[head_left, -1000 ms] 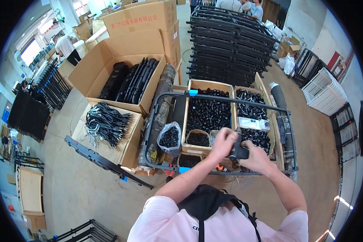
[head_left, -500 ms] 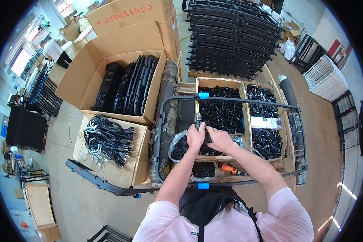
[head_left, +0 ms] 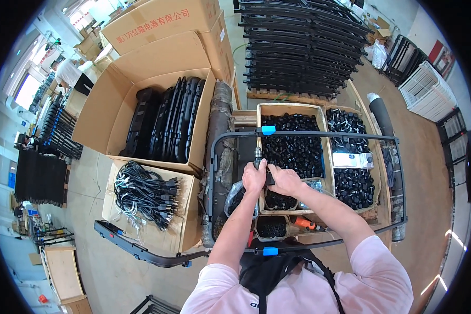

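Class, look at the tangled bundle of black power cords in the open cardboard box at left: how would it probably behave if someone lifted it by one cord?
The power cords lie in loose overlapping loops, so they are probably floppy and would sag. Being tangled, several would likely come up together. The plug ends look chunkier, so they might dangle and swing.

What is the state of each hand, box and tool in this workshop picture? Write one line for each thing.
left hand: closed around the power tool.
right hand: gripping the tool too.
power tool: upright, held over the metal frame.
metal frame: lying flat across the boxes.
large carton: open, holding upright black panels.
cable box: open, full of black cords.
caps box: open, full of black caps.
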`<control>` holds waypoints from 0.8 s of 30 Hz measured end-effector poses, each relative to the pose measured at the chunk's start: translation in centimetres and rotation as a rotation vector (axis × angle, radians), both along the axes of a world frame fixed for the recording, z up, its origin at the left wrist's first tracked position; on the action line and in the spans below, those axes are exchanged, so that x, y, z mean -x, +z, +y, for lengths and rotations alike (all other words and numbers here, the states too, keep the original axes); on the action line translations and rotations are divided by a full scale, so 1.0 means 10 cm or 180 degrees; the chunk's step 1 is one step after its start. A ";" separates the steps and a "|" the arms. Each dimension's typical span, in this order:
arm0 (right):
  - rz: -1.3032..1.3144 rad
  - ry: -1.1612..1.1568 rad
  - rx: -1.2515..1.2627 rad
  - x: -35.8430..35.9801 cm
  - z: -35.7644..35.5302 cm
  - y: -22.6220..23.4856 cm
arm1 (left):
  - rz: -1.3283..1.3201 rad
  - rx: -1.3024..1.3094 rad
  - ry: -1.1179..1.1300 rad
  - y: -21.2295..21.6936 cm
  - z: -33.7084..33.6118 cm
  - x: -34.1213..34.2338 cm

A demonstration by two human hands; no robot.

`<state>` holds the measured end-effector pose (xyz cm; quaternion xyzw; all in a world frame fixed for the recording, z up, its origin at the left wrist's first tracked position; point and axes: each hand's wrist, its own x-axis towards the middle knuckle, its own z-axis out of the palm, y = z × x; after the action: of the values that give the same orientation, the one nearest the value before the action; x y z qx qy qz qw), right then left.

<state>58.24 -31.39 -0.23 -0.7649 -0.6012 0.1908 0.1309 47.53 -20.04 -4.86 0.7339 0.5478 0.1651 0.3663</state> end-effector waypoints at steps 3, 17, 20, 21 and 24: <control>0.0032 0.0029 0.0032 -0.01 0.00 -0.04 | -0.0014 0.0076 -0.0029 -0.01 0.02 -0.01; 0.0182 -0.0091 -0.0219 -0.09 0.04 -0.18 | 0.0458 0.0142 -0.0297 0.04 0.13 -0.15; 0.0177 -0.0119 -0.0205 -0.10 0.04 -0.16 | 0.0505 0.0185 -0.0388 0.04 0.15 -0.17; 0.0181 -0.0133 -0.0214 -0.10 0.04 -0.14 | 0.0509 0.0176 -0.0401 0.04 0.16 -0.17; 0.0196 -0.0122 -0.0163 -0.09 0.08 -0.09 | 0.0498 0.0083 -0.0381 0.02 0.20 -0.16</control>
<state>59.10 -30.57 -1.16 -0.7665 -0.5867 0.1963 0.1725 49.13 -18.04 -4.62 0.7711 0.5319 0.0779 0.3411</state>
